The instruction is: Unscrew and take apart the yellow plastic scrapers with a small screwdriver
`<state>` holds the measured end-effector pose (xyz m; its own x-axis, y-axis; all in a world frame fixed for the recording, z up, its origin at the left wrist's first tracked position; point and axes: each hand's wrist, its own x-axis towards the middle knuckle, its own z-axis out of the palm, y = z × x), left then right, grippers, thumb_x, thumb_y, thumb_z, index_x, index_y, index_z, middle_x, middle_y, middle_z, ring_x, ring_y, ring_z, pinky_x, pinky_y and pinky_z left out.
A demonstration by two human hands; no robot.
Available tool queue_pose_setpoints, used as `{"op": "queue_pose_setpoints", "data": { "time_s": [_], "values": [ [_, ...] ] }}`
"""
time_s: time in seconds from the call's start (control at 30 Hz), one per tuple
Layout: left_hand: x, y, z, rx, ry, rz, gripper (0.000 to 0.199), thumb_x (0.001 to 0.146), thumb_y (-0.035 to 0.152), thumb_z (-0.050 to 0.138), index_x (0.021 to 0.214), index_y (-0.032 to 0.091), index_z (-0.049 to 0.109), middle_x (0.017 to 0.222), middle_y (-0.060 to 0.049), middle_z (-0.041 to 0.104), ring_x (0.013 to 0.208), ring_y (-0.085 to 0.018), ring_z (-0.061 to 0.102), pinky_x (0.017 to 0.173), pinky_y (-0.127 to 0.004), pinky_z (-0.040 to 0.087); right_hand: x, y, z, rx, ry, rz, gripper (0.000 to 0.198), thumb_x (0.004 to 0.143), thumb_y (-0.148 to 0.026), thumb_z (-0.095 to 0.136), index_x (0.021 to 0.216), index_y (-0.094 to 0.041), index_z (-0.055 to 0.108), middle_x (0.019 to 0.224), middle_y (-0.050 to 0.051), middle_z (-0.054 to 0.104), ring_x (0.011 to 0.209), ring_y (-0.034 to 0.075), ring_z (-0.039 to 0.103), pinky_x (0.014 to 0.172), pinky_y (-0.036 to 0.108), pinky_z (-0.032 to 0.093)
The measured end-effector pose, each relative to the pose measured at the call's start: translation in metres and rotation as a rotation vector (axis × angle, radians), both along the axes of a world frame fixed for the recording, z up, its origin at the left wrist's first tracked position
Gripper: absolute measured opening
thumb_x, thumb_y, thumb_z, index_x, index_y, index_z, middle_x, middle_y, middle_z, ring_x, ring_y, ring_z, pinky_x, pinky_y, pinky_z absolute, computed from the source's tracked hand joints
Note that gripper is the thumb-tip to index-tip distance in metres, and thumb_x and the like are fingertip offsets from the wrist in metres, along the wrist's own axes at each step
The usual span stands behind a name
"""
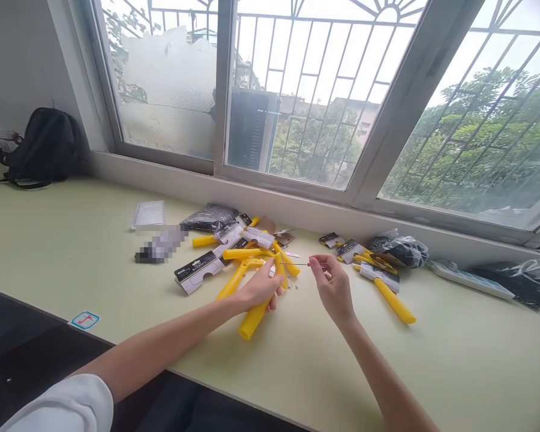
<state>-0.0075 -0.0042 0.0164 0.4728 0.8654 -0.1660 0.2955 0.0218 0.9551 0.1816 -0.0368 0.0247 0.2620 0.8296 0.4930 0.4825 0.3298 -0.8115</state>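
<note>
My left hand [261, 287] is closed around a yellow plastic tool with a thick tubular handle [251, 323], held just above the table. The tool's upper end leans up between thumb and fingers; its exact kind I cannot make out. In my right hand [332, 285] is a thin screwdriver [297, 264], pinched at its small reddish grip. Its metal shaft points left, with the tip at the yellow tool's upper part; whether it sits in a screw is too small to see. Small metal bits [296, 287] lie on the table between my hands.
Beyond my left hand lie several yellow tools with black-and-white cards [198, 268]. More carded yellow tools [393, 301] are to the right, beside a plastic-wrapped black bundle [400, 247] and a white power strip [470, 279]. A black backpack [49, 144] rests far left.
</note>
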Motion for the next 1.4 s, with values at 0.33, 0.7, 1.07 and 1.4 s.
{"op": "queue_pose_setpoints", "data": {
  "time_s": [0.33, 0.7, 1.07, 1.4],
  "values": [
    [0.002, 0.002, -0.014, -0.086, -0.061, -0.084, 0.074, 0.093, 0.033, 0.046, 0.158, 0.026, 0.011, 0.075, 0.001, 0.061, 0.042, -0.014, 0.057, 0.04, -0.022, 0.045, 0.003, -0.003, 0.003, 0.035, -0.099, 0.004, 0.024, 0.095, -0.043, 0.053, 0.101, -0.021, 0.061, 0.089, 0.005, 0.067, 0.077, 0.019, 0.062, 0.066, 0.029, 0.048],
    [0.001, -0.004, -0.005, -0.118, -0.094, -0.188, 0.08, 0.091, 0.028, 0.046, 0.158, 0.023, 0.001, 0.071, 0.001, 0.064, 0.042, -0.014, 0.057, 0.042, -0.02, 0.046, 0.002, -0.006, 0.006, 0.038, -0.138, -0.043, 0.015, 0.094, -0.037, 0.053, 0.102, -0.024, 0.055, 0.071, -0.003, 0.059, 0.051, 0.013, 0.046, 0.051, 0.025, 0.038],
    [0.002, 0.002, -0.012, -0.108, -0.076, -0.141, 0.084, 0.093, 0.028, 0.045, 0.159, 0.024, -0.008, 0.074, 0.0, 0.063, 0.044, -0.014, 0.058, 0.041, -0.02, 0.046, 0.01, -0.004, 0.007, -0.091, -0.108, -0.055, 0.04, 0.096, -0.057, 0.046, 0.084, -0.021, 0.059, 0.064, 0.001, 0.058, 0.047, 0.014, 0.042, 0.046, 0.027, 0.03],
    [0.0, -0.001, -0.004, -0.112, -0.064, -0.109, 0.081, 0.093, 0.027, 0.046, 0.159, 0.024, -0.002, 0.074, 0.0, 0.062, 0.044, -0.013, 0.056, 0.04, -0.02, 0.046, 0.012, -0.007, 0.009, -0.152, -0.183, -0.066, 0.037, 0.094, -0.058, 0.052, 0.079, -0.024, 0.053, 0.06, -0.003, 0.051, 0.053, 0.015, 0.045, 0.053, 0.028, 0.032]
  ]
}}
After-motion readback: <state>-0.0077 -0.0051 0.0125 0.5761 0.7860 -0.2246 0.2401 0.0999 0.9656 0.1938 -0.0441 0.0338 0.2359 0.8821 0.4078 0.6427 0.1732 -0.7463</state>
